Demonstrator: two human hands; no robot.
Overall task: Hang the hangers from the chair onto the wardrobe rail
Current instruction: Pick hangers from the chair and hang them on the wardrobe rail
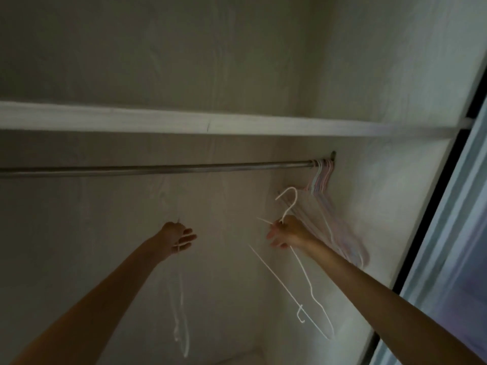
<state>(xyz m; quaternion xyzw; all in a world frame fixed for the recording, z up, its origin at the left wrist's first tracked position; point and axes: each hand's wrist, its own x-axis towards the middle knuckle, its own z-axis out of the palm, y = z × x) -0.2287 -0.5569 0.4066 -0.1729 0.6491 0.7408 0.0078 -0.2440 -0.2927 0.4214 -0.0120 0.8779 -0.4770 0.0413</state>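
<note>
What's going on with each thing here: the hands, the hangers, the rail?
Right hand: grips a white hanger.
White hanger: held below the rail, hook up, not yet hung.
Left hand: grips a second hanger.
Second hanger: dangling from that hand, blurred.
Rail: mostly bare.
Hung hangers: bunched at the rail's right end.
Shelf: above the rail.

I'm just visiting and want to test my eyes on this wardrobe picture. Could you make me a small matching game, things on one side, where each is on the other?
Things:
1. white hanger
2. bunch of pastel hangers
3. blurred pale hanger
4. shelf

Places:
A. dangling from the left hand
B. above the rail
C. gripped by the right hand, hook below the rail
D. hooked on the rail's right end

Pairs: 1-C, 2-D, 3-A, 4-B
</note>
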